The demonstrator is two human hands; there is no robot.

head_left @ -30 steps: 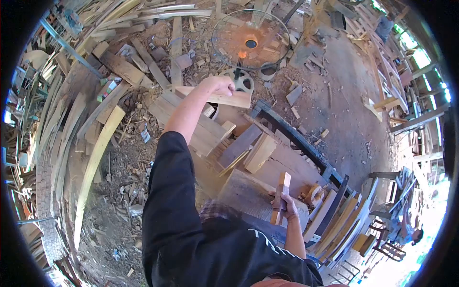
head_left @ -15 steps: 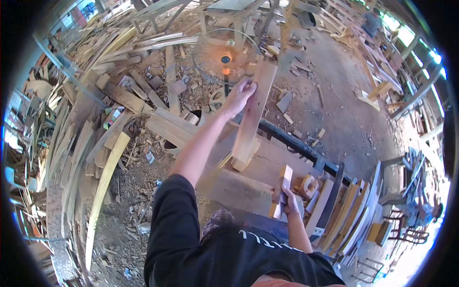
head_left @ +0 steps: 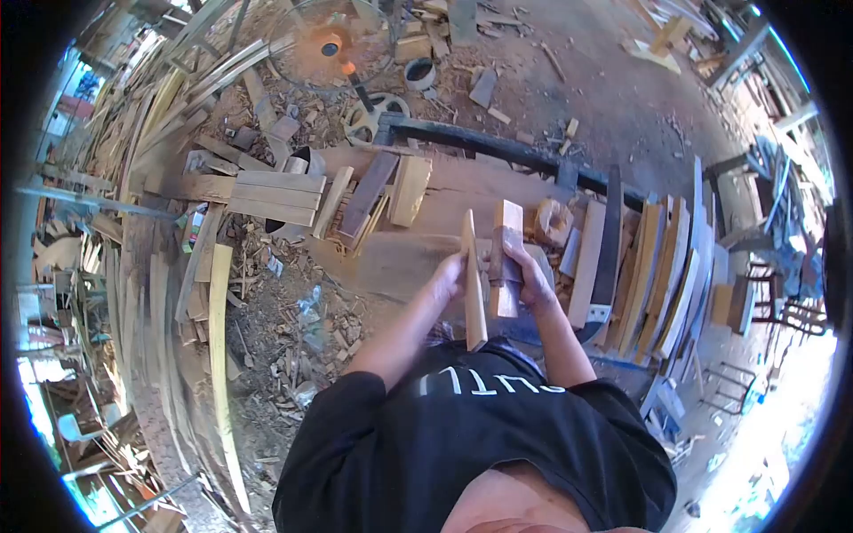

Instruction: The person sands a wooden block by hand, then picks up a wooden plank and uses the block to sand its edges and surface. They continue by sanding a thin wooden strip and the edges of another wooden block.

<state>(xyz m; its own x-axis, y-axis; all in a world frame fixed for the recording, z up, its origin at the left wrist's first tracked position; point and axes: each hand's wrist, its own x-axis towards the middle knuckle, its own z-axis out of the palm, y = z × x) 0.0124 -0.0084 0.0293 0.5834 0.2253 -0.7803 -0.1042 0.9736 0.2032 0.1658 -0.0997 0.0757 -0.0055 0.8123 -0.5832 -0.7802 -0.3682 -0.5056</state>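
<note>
Close in front of my chest, my left hand [head_left: 451,277] grips a flat wooden board [head_left: 474,302], seen nearly edge-on with its long side running away from me. My right hand [head_left: 531,280] is wrapped round a wooden block [head_left: 507,262] that has a darker band across its middle. The board and the block are side by side with a narrow gap between them. Beneath them lies a broad wooden surface [head_left: 400,265]. A rough wood chunk with a hollow [head_left: 554,222] rests just beyond the right hand.
Short wood pieces [head_left: 410,191] lie ahead to the left. A dark metal bar [head_left: 498,144] crosses beyond the work surface. On the right are a long dark blade-like piece [head_left: 609,244] and several upright slats [head_left: 662,275]. Scrap wood [head_left: 160,266] is piled at left.
My left hand has brought the board back from far ahead to my chest, turning it edge-on. The right hand still holds the block. The view has tilted down and shifted.
</note>
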